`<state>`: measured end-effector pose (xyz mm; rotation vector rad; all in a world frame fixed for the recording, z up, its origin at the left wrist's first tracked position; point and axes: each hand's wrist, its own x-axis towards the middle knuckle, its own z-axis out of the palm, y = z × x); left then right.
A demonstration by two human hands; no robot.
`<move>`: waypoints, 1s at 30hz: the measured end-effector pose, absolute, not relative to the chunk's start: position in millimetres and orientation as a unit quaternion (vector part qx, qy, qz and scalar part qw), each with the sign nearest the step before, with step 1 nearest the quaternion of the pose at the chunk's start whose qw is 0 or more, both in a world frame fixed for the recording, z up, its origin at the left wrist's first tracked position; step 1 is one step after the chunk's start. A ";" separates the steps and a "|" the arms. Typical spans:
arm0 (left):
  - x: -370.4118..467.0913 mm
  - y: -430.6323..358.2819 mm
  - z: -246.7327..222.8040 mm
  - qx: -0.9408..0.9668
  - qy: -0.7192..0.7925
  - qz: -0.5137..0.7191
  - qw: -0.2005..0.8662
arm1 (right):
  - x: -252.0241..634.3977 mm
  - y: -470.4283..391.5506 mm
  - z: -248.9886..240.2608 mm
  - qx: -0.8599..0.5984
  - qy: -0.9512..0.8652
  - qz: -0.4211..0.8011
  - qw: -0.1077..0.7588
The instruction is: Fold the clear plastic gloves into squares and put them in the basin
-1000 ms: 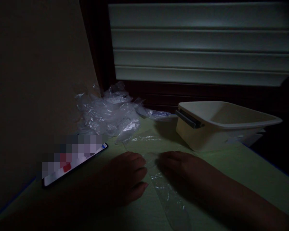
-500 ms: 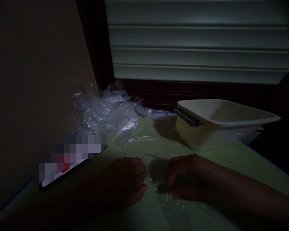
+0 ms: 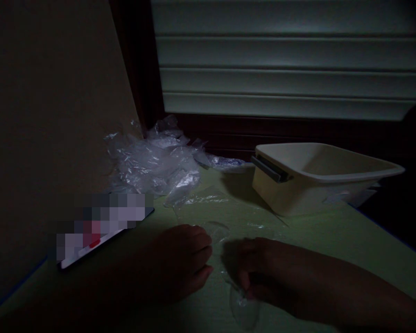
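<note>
In dim light, a thin clear plastic bag (image 3: 244, 312) lies on the light green tabletop, its outline faint. My right hand (image 3: 263, 270) is closed, thumb and fingertips pinching part of this plastic, and a loop of it bulges out below them. To the left, my left hand (image 3: 187, 263) rests low with its fingers curled together. A curved fold of clear film (image 3: 217, 231) shows just beyond its fingertips; the exact hold is in shadow. The two hands face each other, a short gap apart.
A heap of crumpled clear plastic bags (image 3: 156, 162) sits at the back left. At the back right stands a cream plastic bin (image 3: 298, 196) with a dark handle. A phone-like device (image 3: 104, 236), its screen blurred out, lies at the left. Behind is a slatted shutter (image 3: 280, 60).
My right hand has come down and its fingers have closed together on the plastic, which has shifted and bunched below them. My left hand has barely moved.
</note>
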<state>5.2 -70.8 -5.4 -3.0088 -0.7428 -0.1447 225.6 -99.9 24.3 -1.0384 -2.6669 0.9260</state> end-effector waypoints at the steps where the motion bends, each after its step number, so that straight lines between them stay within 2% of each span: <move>1: 5.3 -71.1 -4.8 -0.970 -0.238 -0.042 0.018 | 225.4 -100.1 25.4 -0.352 -0.882 0.309 0.057; 13: 3.0 -66.2 -9.8 -0.966 -0.217 -0.137 -0.011 | 227.1 -102.3 29.5 -0.388 -0.832 0.385 0.095; 23: 5.5 -63.0 -15.2 -0.974 -0.188 -0.123 0.015 | 226.5 -96.0 31.5 -0.407 -0.804 0.418 0.118; 26: 6.8 -63.1 -13.8 -0.972 -0.199 -0.125 0.014 | 231.5 -94.4 34.1 -0.392 -0.810 0.426 0.089; 30: 7.4 -66.1 -9.6 -0.969 -0.210 -0.128 0.010 | 232.0 -96.8 31.2 -0.350 -0.862 0.363 0.058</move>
